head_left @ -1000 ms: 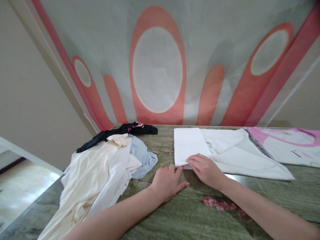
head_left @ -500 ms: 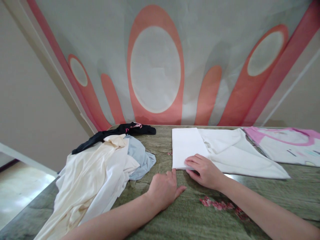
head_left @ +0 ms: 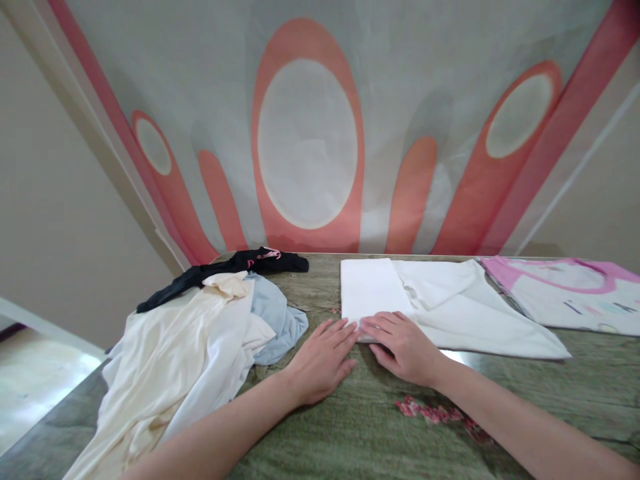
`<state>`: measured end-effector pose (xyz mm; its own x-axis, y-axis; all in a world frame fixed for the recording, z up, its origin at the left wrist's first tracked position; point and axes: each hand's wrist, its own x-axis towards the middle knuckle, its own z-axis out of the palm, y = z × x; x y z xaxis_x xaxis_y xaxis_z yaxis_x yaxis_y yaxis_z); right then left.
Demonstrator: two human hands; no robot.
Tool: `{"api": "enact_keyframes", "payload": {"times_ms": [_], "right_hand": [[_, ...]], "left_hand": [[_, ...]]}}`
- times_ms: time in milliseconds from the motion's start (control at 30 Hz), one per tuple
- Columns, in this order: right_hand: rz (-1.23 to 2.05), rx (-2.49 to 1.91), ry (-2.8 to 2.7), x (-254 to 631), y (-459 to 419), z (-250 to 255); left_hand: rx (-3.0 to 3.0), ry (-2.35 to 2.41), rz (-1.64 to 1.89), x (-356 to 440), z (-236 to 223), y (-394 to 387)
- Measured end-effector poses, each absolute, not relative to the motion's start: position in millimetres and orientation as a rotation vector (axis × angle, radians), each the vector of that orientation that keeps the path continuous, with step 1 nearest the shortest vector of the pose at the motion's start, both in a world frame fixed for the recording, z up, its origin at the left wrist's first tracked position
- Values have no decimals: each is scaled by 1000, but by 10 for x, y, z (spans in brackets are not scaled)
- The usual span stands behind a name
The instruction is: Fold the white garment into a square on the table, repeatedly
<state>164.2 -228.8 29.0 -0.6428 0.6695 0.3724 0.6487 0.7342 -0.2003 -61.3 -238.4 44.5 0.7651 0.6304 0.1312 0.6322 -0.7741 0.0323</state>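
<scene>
A white garment, perhaps a shirt, lies partly folded on the table. Its left part is a neat flat rectangle, while the right part spreads out to a pointed corner. My left hand rests at the near left corner of the fold, fingers stretched out and fingertips on the cloth. Close beside it, my right hand lies on the near edge of the fold with its fingers extended over the fabric and its thumb on the table side. The two hands' fingertips nearly meet.
To the left is a loose heap of cream and white clothes, with a light blue garment and a black garment behind. A pink and white shirt lies at the right. A wall with orange shapes borders the wood-patterned table.
My left hand has opened from curled fingers and moved up onto the corner of the white garment. My right hand has slid slightly left along the near edge.
</scene>
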Motion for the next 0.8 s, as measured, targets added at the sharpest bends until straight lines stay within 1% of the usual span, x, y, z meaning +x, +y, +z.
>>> {"api": "enact_keyframes", "payload": {"times_ms": [267,600,700,800], "right_hand": [[197,-1167,-2693,1672,-2372,266],[258,-1432,-2671,1723,-2504,393],[288,-1471,-2650,1827,-2460,516],[269,-1486,-2632,1995,-2352,662]], "left_hand": [[-2967,-1068,-145,-612,436,-2379],[-2973,-1042,-123,-585,464,-2339],[-2999,-1049,-145,-604,447,-2332],[-3018,-1099,-269,-630,431,-2339]]}}
